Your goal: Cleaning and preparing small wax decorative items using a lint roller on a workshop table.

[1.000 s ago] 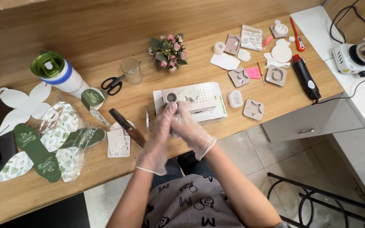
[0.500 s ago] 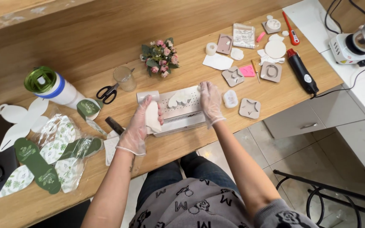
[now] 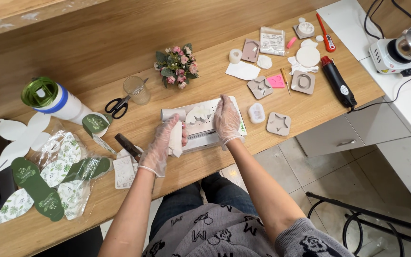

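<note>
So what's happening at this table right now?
A person in thin clear gloves sits at a wooden table. Their left hand holds a flat white piece, while the right hand rests on a white block-shaped thing in front of them. Around them lie small moulds, scissors, a glass cup, a little bouquet and leaf-printed cards.
</note>
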